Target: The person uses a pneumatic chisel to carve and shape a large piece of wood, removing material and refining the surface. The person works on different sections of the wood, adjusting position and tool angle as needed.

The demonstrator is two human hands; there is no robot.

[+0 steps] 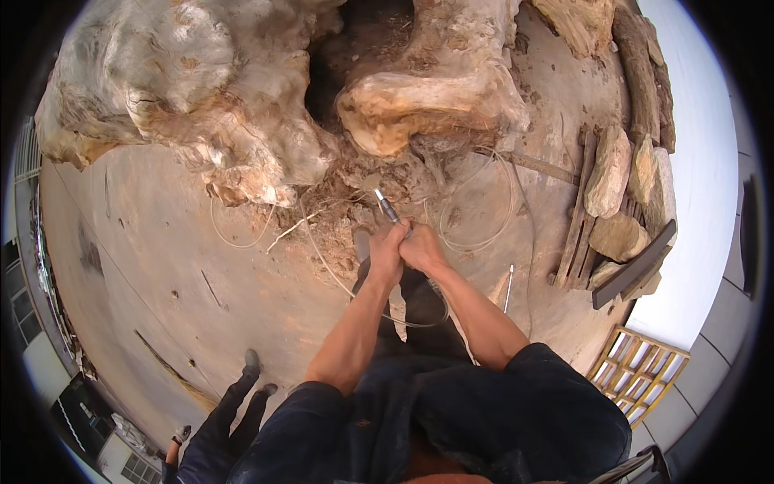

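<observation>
My left hand [386, 252] and my right hand [422, 247] are closed together around a slim, dark cylindrical tool [389, 210] with a silvery front end. It points forward and slightly left, at the brown crumbly base [355, 189] of a huge gnarled piece that looks like a tree root [234, 89]. Whether the tip touches it I cannot tell. The tool's rear end is hidden in my hands. A thin pale hose [322, 260] loops on the ground around my feet, though its link to the tool is not visible.
Rough stones [609, 173] and wooden slats [576, 210] lie on the right, with a dark board [634, 264] leaning there. A thin metal rod [509, 288] lies nearer. Hose coils [509, 211] spread on the ground. Another person's legs [234, 407] are at lower left.
</observation>
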